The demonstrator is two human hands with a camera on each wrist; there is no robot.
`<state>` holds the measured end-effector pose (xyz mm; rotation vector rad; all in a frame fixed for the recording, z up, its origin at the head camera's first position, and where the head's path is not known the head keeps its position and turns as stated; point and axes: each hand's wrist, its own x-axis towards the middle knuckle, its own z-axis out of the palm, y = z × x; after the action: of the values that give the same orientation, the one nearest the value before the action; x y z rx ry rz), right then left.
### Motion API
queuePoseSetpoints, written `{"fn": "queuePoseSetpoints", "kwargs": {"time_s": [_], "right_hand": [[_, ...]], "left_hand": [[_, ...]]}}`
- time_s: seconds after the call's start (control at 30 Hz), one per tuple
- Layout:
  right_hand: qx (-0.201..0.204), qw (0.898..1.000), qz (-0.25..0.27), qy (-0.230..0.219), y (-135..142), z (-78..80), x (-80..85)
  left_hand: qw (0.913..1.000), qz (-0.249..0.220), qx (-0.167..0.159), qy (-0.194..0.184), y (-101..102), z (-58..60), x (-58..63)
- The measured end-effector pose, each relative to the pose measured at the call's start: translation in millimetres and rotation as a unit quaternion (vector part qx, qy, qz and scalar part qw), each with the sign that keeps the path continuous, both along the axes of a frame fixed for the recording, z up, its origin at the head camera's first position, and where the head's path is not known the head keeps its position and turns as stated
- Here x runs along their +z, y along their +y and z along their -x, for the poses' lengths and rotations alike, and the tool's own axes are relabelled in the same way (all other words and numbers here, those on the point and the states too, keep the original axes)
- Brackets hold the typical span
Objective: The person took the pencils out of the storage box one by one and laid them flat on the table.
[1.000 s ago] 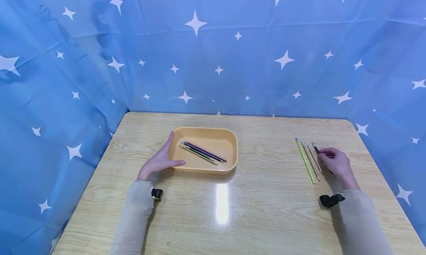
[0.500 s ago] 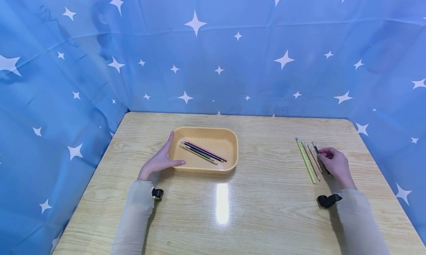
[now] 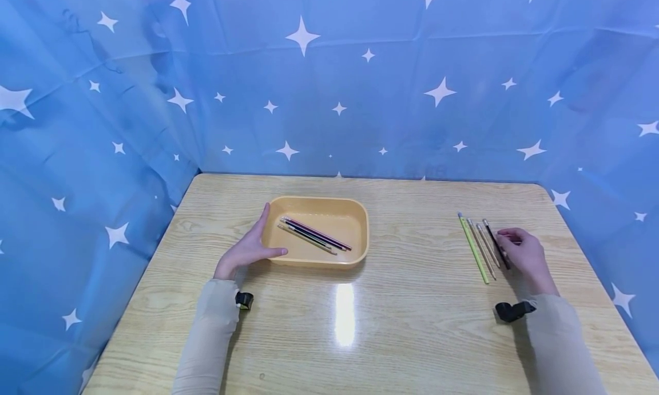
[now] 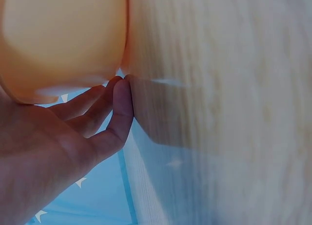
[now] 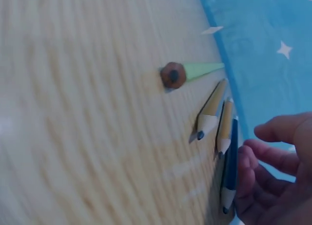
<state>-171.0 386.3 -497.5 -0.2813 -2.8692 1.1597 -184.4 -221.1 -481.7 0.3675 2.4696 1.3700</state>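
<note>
At the left, my left hand holds a corner of the shallow yellow-orange tray, its thumb over the front rim. In the left wrist view bent fingers rest against the tray's outer wall. Several pencils lie slanted inside it. Over at the right, my right hand is beside a black pencil lying on the table. Its thumb and fingers are apart in the right wrist view, with fingertips right at that pencil. Left of it lie two plain wood-coloured pencils and a lime-green pencil.
The wood-grain table has a bright light reflection near its front middle. A blue curtain with white stars rises behind the table and along both sides. A black wrist device sits on the right sleeve.
My right hand has let go of the black pencil and shifted slightly right of it. That pencil now lies closer alongside the wood-coloured ones. The left hand and tray stay put.
</note>
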Motion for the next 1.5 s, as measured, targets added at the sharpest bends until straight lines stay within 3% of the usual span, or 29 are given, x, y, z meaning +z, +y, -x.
{"fn": "queuePoseSetpoints", "kwargs": {"time_s": [0.17, 0.33, 0.5, 0.6, 0.67, 0.73, 0.83, 0.97, 1.13, 1.5], "right_hand": [[-0.002, 1.000, 0.016, -0.002, -2.5, -1.3, 4.8], [0.007, 1.000, -0.002, 0.018, -9.7, -2.1, 12.7], [0.009, 0.999, -0.008, 0.050, -19.6, -0.4, 21.4], [0.013, 0.998, -0.001, 0.064, -26.7, 0.7, 26.7], [0.017, 0.997, 0.003, 0.070, -31.6, 0.8, 29.7], [0.024, 0.997, 0.010, 0.069, -36.0, 0.2, 31.8], [0.029, 0.997, 0.013, 0.067, -39.7, -0.5, 31.7], [0.029, 0.998, 0.018, 0.061, -41.5, -2.0, 29.9], [0.032, 0.998, 0.021, 0.056, -43.7, -3.0, 26.6], [0.077, 0.995, 0.041, 0.054, -66.7, 0.7, 23.1]], "left_hand": [[1.0000, 0.000, 0.002, -0.001, 0.1, -1.5, 0.4], [1.0000, -0.002, 0.002, -0.004, 0.1, -1.8, -0.9], [0.9999, -0.007, -0.001, -0.013, 4.0, -6.9, 11.1], [0.9999, -0.005, -0.004, -0.010, 2.9, -5.2, 9.3], [1.0000, 0.001, -0.004, -0.002, -0.3, -0.4, -1.3], [1.0000, 0.006, -0.004, 0.004, -1.7, 1.1, -2.7], [0.9999, 0.007, 0.002, 0.008, -2.8, 0.8, -0.1], [0.9995, -0.031, 0.010, -0.002, -6.8, -3.2, 2.5], [0.9974, -0.069, -0.005, -0.019, -11.7, -8.4, -0.5], [0.9988, -0.041, -0.024, -0.012, -4.7, -7.7, 5.8]]}}
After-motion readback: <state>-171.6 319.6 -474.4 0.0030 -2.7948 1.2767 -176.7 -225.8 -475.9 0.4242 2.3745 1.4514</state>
